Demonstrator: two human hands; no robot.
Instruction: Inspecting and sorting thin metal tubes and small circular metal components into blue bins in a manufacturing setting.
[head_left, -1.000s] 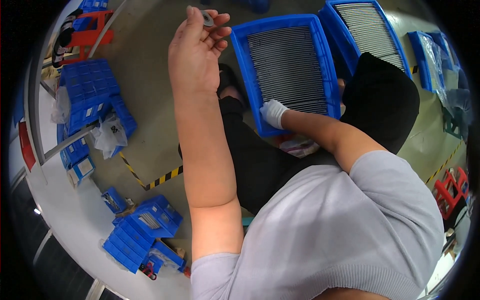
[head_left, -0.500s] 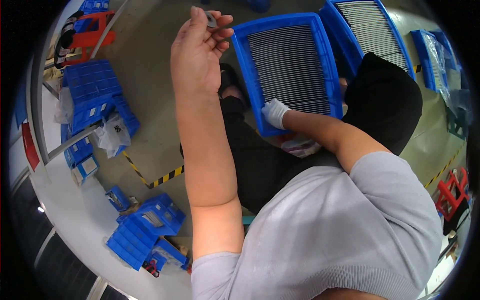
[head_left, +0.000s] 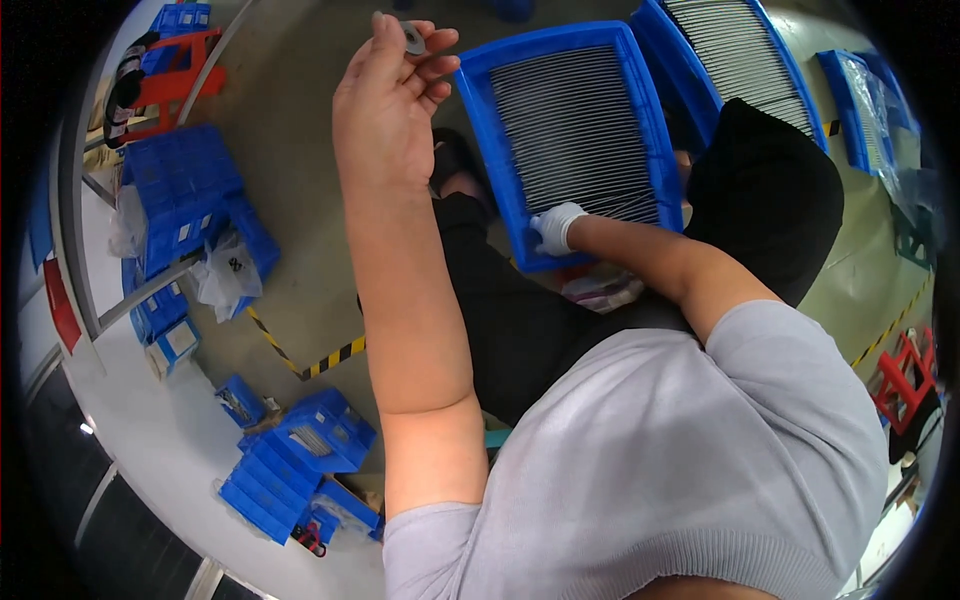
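Observation:
My bare left hand (head_left: 385, 110) is raised at the upper left. Between its thumb and fingers it grips a small grey disc with a dark centre (head_left: 412, 40). Beside it stands a blue crate (head_left: 662, 140) filled with a row of thin metal rods (head_left: 570, 120), lying side by side across it. My right hand (head_left: 562, 228), in a white glove, is inside the crate's near left corner. Its fingers are curled at the ends of the nearest rods, some of which lie askew. What these fingers hold is hidden.
A second blue crate with rods (head_left: 745, 60) stands at the upper right, close to my knee. Stacked blue bins (head_left: 185, 180) and a clear plastic bag (head_left: 225, 270) are on the left. A red stool (head_left: 905, 385) stands at the far right. Striped tape (head_left: 335, 357) marks the floor.
My right hand has shifted slightly right and its fingers have curled at the rods. The nearest rods now look more slanted. My left hand still grips the disc, a little further left.

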